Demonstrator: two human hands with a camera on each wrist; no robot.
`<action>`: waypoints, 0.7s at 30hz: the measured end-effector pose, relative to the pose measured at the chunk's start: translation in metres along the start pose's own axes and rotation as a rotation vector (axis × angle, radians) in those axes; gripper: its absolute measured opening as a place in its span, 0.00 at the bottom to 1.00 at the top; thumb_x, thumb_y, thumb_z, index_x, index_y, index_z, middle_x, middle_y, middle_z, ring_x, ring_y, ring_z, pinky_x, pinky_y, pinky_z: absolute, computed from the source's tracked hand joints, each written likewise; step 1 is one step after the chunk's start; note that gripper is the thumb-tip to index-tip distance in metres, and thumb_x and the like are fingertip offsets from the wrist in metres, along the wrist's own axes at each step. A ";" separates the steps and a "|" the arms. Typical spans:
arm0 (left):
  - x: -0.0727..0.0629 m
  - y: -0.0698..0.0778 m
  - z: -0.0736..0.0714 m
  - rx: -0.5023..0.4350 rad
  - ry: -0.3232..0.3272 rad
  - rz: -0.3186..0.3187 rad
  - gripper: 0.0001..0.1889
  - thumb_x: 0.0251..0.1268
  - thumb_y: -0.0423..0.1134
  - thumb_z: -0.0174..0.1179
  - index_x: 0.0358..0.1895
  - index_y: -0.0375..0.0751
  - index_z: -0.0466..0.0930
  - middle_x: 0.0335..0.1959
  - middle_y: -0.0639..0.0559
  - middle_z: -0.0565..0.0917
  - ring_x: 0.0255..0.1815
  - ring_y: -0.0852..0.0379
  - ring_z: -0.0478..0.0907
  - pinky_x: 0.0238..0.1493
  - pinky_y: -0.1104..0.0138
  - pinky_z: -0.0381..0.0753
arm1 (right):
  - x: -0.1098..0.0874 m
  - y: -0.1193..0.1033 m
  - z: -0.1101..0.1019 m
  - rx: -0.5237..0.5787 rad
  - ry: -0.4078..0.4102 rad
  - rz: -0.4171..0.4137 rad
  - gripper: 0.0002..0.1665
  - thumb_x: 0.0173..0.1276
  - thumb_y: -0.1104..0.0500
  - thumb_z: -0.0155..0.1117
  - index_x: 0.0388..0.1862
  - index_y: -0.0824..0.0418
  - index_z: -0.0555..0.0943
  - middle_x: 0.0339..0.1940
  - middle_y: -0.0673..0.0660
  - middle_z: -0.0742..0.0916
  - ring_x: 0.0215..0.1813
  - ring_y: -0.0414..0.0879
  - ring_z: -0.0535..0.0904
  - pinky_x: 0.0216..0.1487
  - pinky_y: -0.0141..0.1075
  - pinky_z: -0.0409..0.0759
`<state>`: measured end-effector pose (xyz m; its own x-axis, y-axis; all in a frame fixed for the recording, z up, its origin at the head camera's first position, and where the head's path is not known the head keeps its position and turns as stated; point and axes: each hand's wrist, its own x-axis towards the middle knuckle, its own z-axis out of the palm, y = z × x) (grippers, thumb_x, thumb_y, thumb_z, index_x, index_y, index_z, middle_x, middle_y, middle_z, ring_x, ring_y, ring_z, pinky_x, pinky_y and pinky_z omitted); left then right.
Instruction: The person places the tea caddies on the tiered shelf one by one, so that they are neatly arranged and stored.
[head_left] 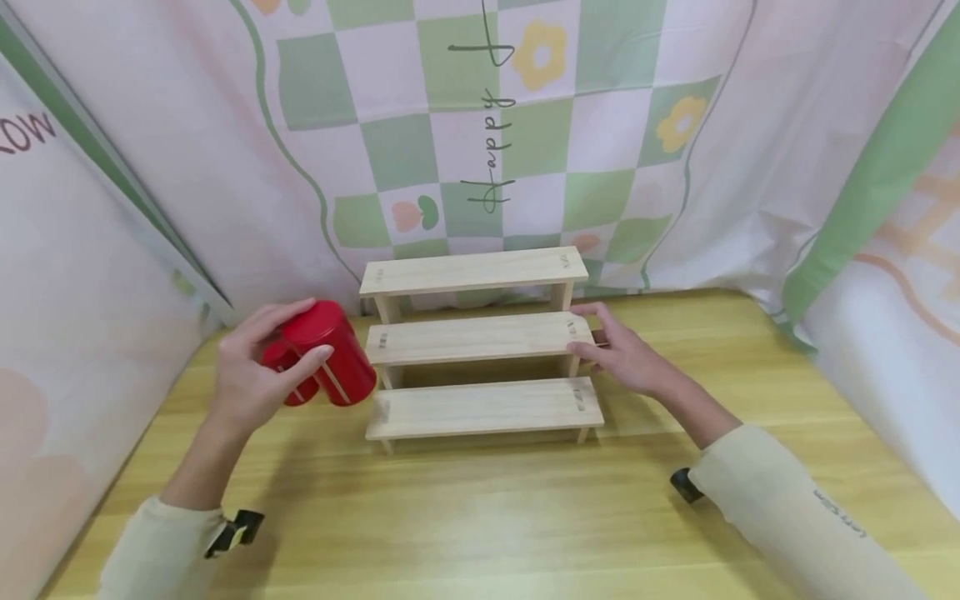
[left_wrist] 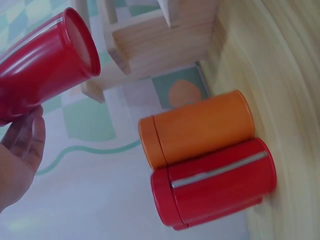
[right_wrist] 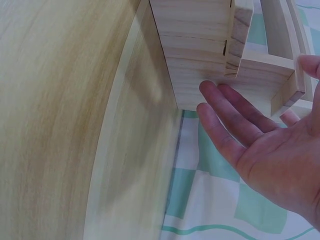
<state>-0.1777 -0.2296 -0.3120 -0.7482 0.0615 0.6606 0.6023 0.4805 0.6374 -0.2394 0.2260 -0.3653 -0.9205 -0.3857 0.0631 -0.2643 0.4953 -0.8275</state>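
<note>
My left hand (head_left: 251,367) grips a red cylindrical tin (head_left: 330,354) with a pale stripe, thumb on the near side and fingers round the top. In the left wrist view that held tin (left_wrist: 45,60) is tilted, its end rim showing. A second red tin (left_wrist: 220,182) stands on the table below, beside an orange tin (left_wrist: 200,127). To the right is a three-tier wooden stand (head_left: 480,337). At its right end my right hand (head_left: 622,350) pinches the middle board between thumb and index finger. The other fingers (right_wrist: 225,120) extend beside its side panel.
The stand rests on a wood-grain table (head_left: 480,517) near the back. Behind it hangs a checked cloth (head_left: 465,142) with printed flowers, and pale cloth (head_left: 67,275) also encloses the left side. The stand's three boards rise toward the back.
</note>
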 end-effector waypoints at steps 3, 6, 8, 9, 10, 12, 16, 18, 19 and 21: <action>0.002 0.004 0.005 -0.024 -0.017 0.025 0.29 0.52 0.18 0.71 0.61 0.32 0.83 0.51 0.66 0.81 0.47 0.60 0.80 0.43 0.79 0.82 | 0.000 0.000 0.000 0.002 -0.003 -0.005 0.37 0.82 0.51 0.56 0.81 0.60 0.53 0.62 0.76 0.79 0.59 0.66 0.81 0.53 0.57 0.85; 0.004 0.006 0.012 -0.046 -0.048 0.041 0.29 0.52 0.18 0.71 0.62 0.32 0.83 0.52 0.60 0.82 0.49 0.58 0.80 0.44 0.78 0.83 | -0.001 0.000 0.000 0.003 -0.002 -0.002 0.37 0.83 0.51 0.56 0.81 0.60 0.53 0.63 0.77 0.78 0.60 0.66 0.81 0.53 0.57 0.85; 0.005 0.007 0.016 -0.059 -0.070 0.041 0.29 0.53 0.19 0.71 0.62 0.33 0.82 0.52 0.54 0.83 0.49 0.57 0.80 0.45 0.77 0.83 | -0.001 0.000 0.000 0.003 -0.001 0.004 0.37 0.83 0.51 0.56 0.81 0.60 0.53 0.63 0.76 0.78 0.60 0.66 0.81 0.53 0.57 0.85; 0.005 0.008 0.018 -0.065 -0.079 0.037 0.29 0.53 0.19 0.71 0.63 0.34 0.82 0.53 0.51 0.84 0.50 0.57 0.80 0.45 0.76 0.83 | -0.002 0.000 0.000 0.004 -0.001 0.006 0.38 0.82 0.51 0.56 0.81 0.60 0.53 0.63 0.76 0.79 0.60 0.66 0.81 0.53 0.57 0.85; 0.006 0.009 0.021 -0.071 -0.086 0.032 0.29 0.54 0.20 0.71 0.63 0.34 0.82 0.53 0.48 0.84 0.50 0.57 0.80 0.45 0.76 0.83 | -0.002 0.000 0.000 0.008 -0.002 0.008 0.38 0.82 0.52 0.56 0.82 0.60 0.53 0.62 0.76 0.79 0.59 0.65 0.81 0.53 0.57 0.85; 0.007 0.010 0.024 -0.078 -0.093 0.025 0.30 0.54 0.20 0.72 0.63 0.35 0.82 0.54 0.44 0.84 0.50 0.57 0.80 0.45 0.76 0.83 | -0.002 0.000 0.000 0.014 -0.004 0.009 0.38 0.82 0.52 0.56 0.82 0.60 0.53 0.60 0.76 0.80 0.58 0.64 0.82 0.52 0.57 0.85; 0.010 0.012 0.033 -0.080 -0.087 0.042 0.30 0.53 0.21 0.73 0.63 0.35 0.82 0.55 0.40 0.84 0.51 0.58 0.80 0.47 0.76 0.83 | -0.001 -0.001 0.000 0.024 -0.009 0.002 0.39 0.82 0.54 0.57 0.82 0.60 0.52 0.57 0.75 0.82 0.53 0.60 0.84 0.52 0.57 0.85; 0.012 0.011 0.037 -0.099 -0.075 0.061 0.29 0.53 0.21 0.73 0.63 0.34 0.82 0.53 0.39 0.85 0.49 0.59 0.80 0.48 0.76 0.82 | 0.000 0.000 0.000 0.019 -0.007 0.003 0.39 0.82 0.54 0.57 0.82 0.60 0.52 0.55 0.74 0.84 0.52 0.59 0.84 0.52 0.57 0.85; 0.013 0.011 0.039 -0.110 -0.070 0.065 0.29 0.53 0.21 0.73 0.62 0.33 0.83 0.53 0.38 0.85 0.49 0.60 0.81 0.49 0.76 0.82 | 0.001 0.000 -0.001 0.015 -0.006 0.003 0.38 0.82 0.54 0.57 0.82 0.60 0.52 0.54 0.74 0.84 0.52 0.58 0.84 0.52 0.57 0.85; 0.014 0.011 0.043 -0.127 -0.062 0.062 0.28 0.53 0.21 0.72 0.62 0.31 0.82 0.52 0.36 0.85 0.48 0.60 0.81 0.49 0.76 0.82 | 0.002 0.000 -0.001 0.009 -0.005 0.005 0.38 0.82 0.54 0.56 0.82 0.60 0.52 0.53 0.73 0.85 0.52 0.59 0.84 0.52 0.58 0.85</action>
<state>-0.1938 -0.1862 -0.3126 -0.7218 0.1434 0.6771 0.6754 0.3594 0.6439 -0.2412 0.2263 -0.3650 -0.9202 -0.3873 0.0566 -0.2574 0.4898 -0.8330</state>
